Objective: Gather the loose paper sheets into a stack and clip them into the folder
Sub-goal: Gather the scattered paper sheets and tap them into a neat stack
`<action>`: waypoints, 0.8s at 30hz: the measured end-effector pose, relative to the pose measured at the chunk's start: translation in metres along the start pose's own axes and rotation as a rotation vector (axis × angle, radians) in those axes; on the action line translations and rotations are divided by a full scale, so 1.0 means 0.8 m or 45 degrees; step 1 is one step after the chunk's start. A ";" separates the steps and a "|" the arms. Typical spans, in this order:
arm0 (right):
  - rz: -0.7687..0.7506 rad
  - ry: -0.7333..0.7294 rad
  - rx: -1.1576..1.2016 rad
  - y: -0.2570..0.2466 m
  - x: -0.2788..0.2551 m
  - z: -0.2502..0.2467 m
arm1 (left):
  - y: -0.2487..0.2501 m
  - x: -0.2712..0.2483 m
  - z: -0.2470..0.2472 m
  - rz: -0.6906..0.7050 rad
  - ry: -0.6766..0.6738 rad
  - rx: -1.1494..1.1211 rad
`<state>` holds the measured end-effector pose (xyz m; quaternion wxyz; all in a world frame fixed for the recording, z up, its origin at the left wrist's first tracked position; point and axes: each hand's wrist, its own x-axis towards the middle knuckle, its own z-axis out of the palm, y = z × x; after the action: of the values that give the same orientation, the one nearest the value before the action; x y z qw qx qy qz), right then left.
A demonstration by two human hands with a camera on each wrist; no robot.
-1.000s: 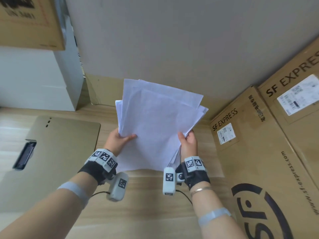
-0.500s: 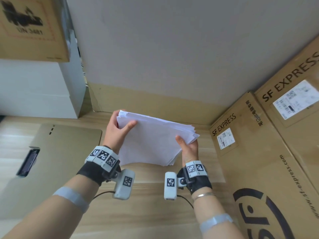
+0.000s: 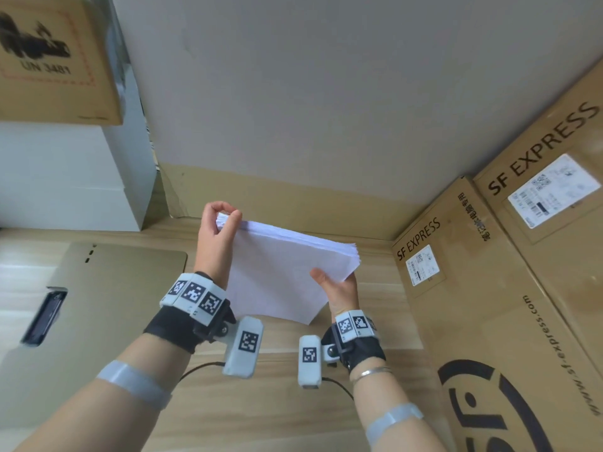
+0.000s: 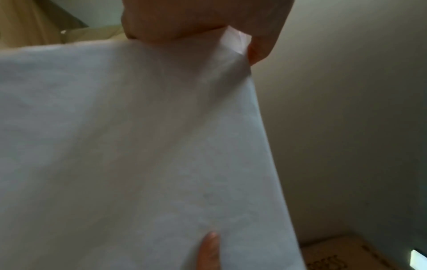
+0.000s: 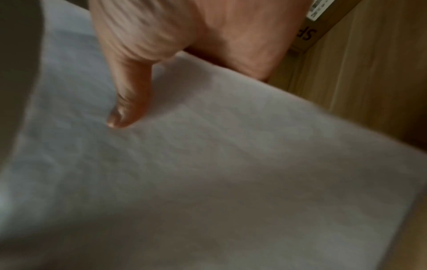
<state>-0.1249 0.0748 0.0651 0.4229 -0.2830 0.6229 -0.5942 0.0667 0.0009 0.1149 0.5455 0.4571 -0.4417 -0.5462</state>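
Holding the paper stack (image 3: 287, 272) above the wooden table (image 3: 261, 412), both hands had it gripped: left hand (image 3: 217, 236) pinched the far top corner, right hand (image 3: 336, 285) clamped the near right edge, thumb on top. Edges looked nearly squared, slight fanning at right. Folder (image 3: 107, 288) lay open to the left, clip (image 3: 44, 316) unused. Risk: the thin corner pinch could let inner sheets slide out and splay during transfer; corner could crease.

A light wooden floor (image 3: 228, 415) is seen, on which a beige folder (image 3: 98, 308) (black clip at its left) is laid, with SF Express cartons (image 3: 489, 321) well right of it.
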 end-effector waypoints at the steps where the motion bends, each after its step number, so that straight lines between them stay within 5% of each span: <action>1: 0.065 -0.014 -0.066 0.001 -0.004 -0.001 | -0.002 -0.001 -0.003 0.036 -0.057 0.056; 4: 0.167 -0.030 -0.216 0.007 -0.013 -0.002 | -0.021 0.004 -0.022 0.067 -0.229 0.197; 6: 0.163 -0.047 -0.196 0.009 -0.016 0.001 | -0.036 0.008 -0.034 -0.064 -0.282 0.162; 12: -0.310 0.107 0.040 -0.039 -0.014 0.025 | -0.062 0.016 -0.044 -0.295 -0.298 0.225; 18: -0.314 0.292 -0.008 -0.054 0.001 0.024 | -0.058 0.013 -0.042 -0.331 -0.384 0.196; 24: -0.271 -0.168 0.103 -0.018 0.016 -0.003 | -0.065 0.014 -0.046 -0.376 -0.438 0.106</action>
<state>-0.1354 0.0634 0.0764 0.4085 -0.3689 0.5357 -0.6404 0.0932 -0.0090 0.0562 0.3568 0.4390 -0.4787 -0.6714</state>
